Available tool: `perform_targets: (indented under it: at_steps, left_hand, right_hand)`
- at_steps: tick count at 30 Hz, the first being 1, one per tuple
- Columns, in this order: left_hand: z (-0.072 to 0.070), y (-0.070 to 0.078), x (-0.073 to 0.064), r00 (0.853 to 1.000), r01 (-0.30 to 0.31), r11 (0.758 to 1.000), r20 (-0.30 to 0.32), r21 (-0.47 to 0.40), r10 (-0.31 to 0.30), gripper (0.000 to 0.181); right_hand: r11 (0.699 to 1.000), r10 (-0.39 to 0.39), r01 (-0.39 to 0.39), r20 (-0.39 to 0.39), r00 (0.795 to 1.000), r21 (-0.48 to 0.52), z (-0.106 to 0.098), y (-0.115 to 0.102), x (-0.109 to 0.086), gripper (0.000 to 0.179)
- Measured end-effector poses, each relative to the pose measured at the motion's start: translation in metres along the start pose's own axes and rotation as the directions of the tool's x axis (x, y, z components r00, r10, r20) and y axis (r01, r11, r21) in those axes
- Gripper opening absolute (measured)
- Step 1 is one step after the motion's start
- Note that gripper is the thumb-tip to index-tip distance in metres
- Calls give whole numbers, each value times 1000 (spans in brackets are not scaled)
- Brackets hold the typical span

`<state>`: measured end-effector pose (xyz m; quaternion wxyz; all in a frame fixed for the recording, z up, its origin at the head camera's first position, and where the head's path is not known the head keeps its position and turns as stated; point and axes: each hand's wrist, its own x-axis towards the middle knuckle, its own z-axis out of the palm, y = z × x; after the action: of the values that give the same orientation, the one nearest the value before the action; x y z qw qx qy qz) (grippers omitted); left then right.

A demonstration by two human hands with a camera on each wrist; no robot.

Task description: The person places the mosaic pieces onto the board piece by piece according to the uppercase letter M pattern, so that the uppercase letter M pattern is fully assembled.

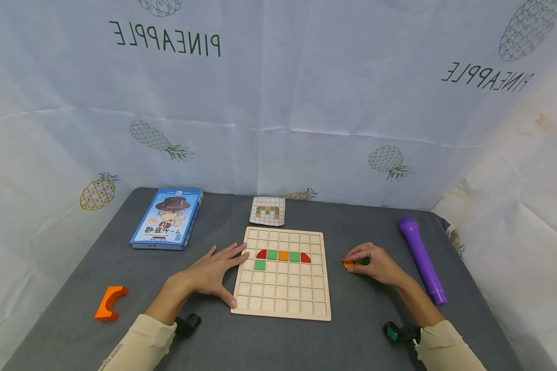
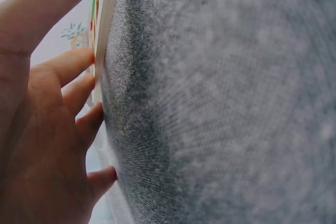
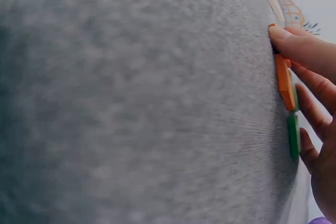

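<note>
A wooden grid board (image 1: 283,304) lies on the table with a row of red, green and orange tiles and one more green tile (image 1: 260,265) below its left end. My left hand (image 1: 211,270) rests with spread fingers along the board's left edge, fingertips and thumb at the rim. To the right of the board, my right hand (image 1: 375,264) pinches a small orange tile (image 3: 271,25) at the table surface. Under that hand lie another orange piece (image 3: 284,82) and a green piece (image 3: 293,136), partly hidden by the fingers in the head view.
A card (image 1: 267,211) with a printed tile pattern lies behind the board. At the back left is a blue game box (image 1: 167,219), and an orange arch block (image 1: 110,303) stands at the front left. A purple microphone-shaped stick (image 1: 422,260) lies right of the right hand.
</note>
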<state>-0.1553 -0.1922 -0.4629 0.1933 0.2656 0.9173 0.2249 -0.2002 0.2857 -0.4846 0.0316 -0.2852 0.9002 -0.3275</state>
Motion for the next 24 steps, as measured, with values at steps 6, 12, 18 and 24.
perform_targets:
  at_steps: [6,12,18,24]
  left_hand:
    - [1,0,0,1000,-5,1000,5,-11,5,122]
    - [1,-1,-1,1000,-4,1000,0,1,4,123]
    - [1,0,-1,1000,0,1000,0,-4,0,122]
    - [1,0,-2,1000,-2,1000,-3,-1,2,122]
  right_hand:
    - [1000,26,-26,-9,1000,3,-9,-7,5,18]
    - [995,46,-46,8,999,86,-17,-16,11,20]
    - [989,9,-10,9,1000,149,-17,-22,15,23]
    - [978,1,-3,11,1000,207,-10,-29,20,23]
